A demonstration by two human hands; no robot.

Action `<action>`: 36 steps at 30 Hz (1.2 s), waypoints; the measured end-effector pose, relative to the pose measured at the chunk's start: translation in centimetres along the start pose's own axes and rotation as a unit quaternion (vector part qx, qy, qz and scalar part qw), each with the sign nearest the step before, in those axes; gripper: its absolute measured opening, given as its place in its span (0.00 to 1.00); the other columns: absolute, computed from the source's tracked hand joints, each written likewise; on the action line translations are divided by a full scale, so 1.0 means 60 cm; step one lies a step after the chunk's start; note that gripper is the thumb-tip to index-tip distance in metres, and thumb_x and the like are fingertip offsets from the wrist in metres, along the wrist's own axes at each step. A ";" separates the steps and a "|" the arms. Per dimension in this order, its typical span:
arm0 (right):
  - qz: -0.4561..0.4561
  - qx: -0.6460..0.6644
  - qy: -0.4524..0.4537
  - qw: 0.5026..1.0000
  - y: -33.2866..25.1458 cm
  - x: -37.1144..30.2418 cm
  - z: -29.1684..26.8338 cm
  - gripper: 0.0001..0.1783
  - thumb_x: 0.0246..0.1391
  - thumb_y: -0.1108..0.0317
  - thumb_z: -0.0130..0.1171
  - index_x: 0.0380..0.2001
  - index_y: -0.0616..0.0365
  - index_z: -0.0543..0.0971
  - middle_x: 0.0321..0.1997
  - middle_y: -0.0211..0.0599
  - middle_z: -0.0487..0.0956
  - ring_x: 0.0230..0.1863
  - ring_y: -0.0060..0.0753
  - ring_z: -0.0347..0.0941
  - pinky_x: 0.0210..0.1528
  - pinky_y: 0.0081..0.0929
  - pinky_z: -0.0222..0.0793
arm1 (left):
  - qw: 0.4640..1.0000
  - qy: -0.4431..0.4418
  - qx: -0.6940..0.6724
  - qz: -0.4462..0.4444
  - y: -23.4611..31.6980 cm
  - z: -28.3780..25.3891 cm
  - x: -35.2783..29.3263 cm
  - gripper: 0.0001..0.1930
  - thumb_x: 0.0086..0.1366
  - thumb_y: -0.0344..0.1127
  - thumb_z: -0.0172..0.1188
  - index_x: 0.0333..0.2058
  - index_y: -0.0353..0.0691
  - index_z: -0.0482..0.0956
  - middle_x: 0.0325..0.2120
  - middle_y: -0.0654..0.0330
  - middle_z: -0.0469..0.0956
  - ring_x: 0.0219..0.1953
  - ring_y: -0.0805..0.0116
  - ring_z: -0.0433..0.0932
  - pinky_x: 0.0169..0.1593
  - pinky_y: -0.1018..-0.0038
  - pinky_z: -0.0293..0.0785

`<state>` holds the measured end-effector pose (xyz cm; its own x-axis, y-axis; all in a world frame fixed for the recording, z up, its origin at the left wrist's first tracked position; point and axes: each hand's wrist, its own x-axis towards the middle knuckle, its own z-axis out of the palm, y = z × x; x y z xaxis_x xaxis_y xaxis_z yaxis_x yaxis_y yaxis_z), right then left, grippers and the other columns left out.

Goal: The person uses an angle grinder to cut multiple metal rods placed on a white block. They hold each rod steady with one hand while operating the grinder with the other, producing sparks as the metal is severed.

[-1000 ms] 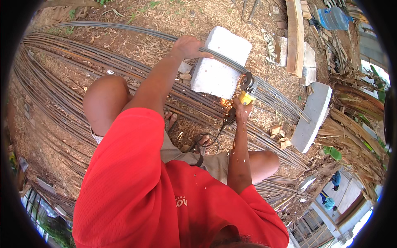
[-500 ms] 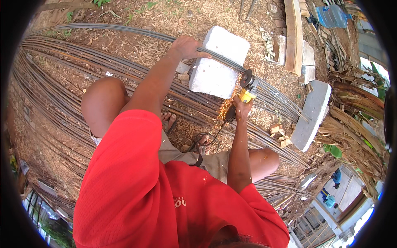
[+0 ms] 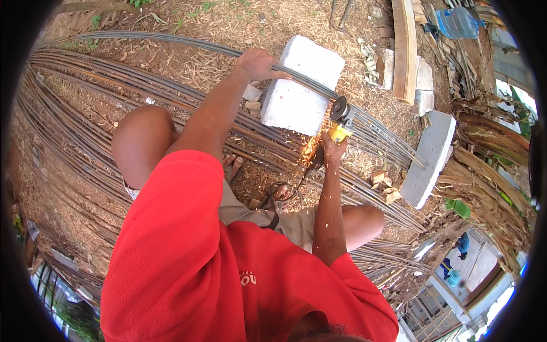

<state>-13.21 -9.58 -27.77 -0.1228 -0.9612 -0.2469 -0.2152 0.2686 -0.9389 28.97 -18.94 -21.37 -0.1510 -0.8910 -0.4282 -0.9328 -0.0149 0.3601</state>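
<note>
My left hand point(image 3: 257, 64) is wrapped round a bundle of steel bars point(image 3: 310, 83), pressing it beside the white block point(image 3: 302, 106) that the bars cross. In my right hand point(image 3: 334, 147) is a yellow angle grinder point(image 3: 341, 133), gripped by its body. Its dark disc point(image 3: 340, 107) meets the bars just past the block's right edge. Orange sparks point(image 3: 310, 149) stream from the disc down toward my feet. The grinder's black cord point(image 3: 297, 185) hangs below my right hand. The exact contact between disc and bars is partly hidden.
More long, rusty bars point(image 3: 171, 91) lie under and around my legs. The bars' right ends reach a grey concrete slab point(image 3: 430, 159). A wooden plank point(image 3: 404, 51), blocks and a blue water bottle point(image 3: 457, 23) lie at the far right. Another person point(image 3: 462, 245) is in the distance at right.
The sparks are brighter and more scattered, with several specks over my right forearm. Both hands, the grinder and the bars stay in nearly the same place.
</note>
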 end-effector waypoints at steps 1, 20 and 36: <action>0.006 -0.011 0.004 1.000 -0.006 0.000 0.003 0.25 0.53 0.78 0.76 0.52 0.59 0.78 0.38 0.27 0.81 0.32 0.25 0.77 0.35 0.25 0.76 | 1.000 0.014 0.003 0.011 0.000 0.000 -0.001 0.52 0.62 0.94 0.47 0.56 0.53 0.93 0.37 0.50 0.90 0.48 0.54 0.89 0.59 0.53 0.82; 0.073 -0.023 0.027 0.997 -0.058 -0.015 0.022 0.25 0.51 0.78 0.76 0.52 0.57 0.79 0.35 0.28 0.81 0.28 0.25 0.75 0.30 0.25 0.73 | 1.000 0.026 0.003 0.017 -0.001 0.002 -0.001 0.52 0.62 0.94 0.47 0.53 0.52 0.93 0.35 0.51 0.90 0.46 0.54 0.90 0.55 0.54 0.84; 0.061 -0.009 0.023 0.998 -0.047 -0.018 0.015 0.25 0.50 0.78 0.77 0.51 0.61 0.79 0.37 0.31 0.83 0.33 0.27 0.79 0.33 0.26 0.78 | 0.998 0.049 0.005 0.025 -0.003 0.007 -0.001 0.54 0.61 0.95 0.46 0.55 0.52 0.93 0.31 0.51 0.88 0.44 0.56 0.90 0.54 0.54 0.85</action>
<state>-11.57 -9.39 -25.06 -0.1932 -0.9175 -0.3478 -0.2124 0.3852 -0.8981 29.01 -18.68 -21.76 -0.1645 -0.9309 -0.3262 -0.9281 0.0340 0.3708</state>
